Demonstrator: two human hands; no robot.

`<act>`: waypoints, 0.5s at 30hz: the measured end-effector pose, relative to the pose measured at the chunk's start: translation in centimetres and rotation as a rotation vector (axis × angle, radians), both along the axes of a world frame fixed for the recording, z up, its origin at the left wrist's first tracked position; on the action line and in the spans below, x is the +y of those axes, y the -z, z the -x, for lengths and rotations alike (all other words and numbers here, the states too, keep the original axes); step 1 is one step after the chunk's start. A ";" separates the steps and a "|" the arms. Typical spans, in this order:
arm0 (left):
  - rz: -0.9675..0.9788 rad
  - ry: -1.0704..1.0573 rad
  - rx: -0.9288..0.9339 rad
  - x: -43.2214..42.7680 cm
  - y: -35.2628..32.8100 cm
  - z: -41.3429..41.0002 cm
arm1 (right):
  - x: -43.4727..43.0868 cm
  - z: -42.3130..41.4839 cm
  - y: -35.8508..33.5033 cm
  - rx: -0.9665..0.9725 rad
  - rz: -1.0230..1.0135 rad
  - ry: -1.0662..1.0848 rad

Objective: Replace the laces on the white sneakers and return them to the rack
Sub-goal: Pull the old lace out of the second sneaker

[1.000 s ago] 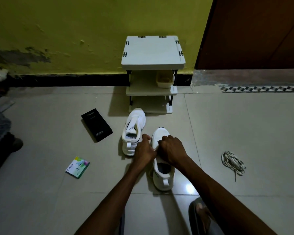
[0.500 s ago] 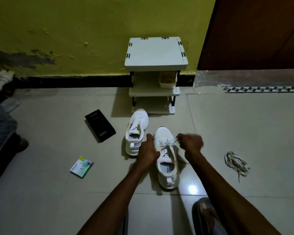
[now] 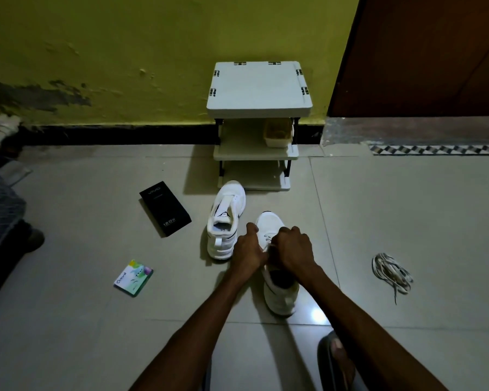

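Your left hand [image 3: 248, 247] and right hand [image 3: 293, 247] pinch the lace [image 3: 268, 238] in narrow grips over the near sneaker [image 3: 281, 299], probably to thread its eyelets.

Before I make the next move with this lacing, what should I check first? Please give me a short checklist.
1. Near sneaker steadied: ok, left hand grips its side.
2. Lace held: ok, right hand pinches it at the eyelets.
3. How many eyelets are threaded: cannot tell, the hands hide them.
4. Far sneaker laced: not ok, no lace shows.
5. Old laces out of the way: ok, apart on the floor to the right.
6. Rack has room: ok, only a small tub on the middle shelf.
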State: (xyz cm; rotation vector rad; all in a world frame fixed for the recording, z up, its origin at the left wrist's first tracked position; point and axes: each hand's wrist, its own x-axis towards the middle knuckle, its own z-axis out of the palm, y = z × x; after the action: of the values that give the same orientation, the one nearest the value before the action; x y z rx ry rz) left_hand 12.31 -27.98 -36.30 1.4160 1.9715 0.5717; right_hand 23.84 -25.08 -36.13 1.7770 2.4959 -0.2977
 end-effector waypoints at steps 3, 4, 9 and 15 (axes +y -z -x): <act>0.001 0.011 0.005 0.1 0.0 0.1 | 0.0 -0.2 0.1 0.030 -0.017 -0.023; 0.001 0.015 0.003 0.1 -0.1 0.1 | -0.1 -0.2 0.2 0.041 -0.006 -0.021; 0.012 0.036 0.034 -0.2 -0.2 0.4 | 1.0 -1.1 -0.7 0.107 -0.179 0.019; 0.063 0.040 -0.001 -0.1 -0.2 0.8 | 2.6 -5.4 -1.4 0.447 0.091 0.299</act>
State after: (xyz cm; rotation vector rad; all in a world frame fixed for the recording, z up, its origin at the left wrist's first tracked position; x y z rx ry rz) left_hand 11.55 -28.04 -36.11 1.4123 1.9388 0.4880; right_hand 29.21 -22.50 -34.76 2.2504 2.4067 -0.9016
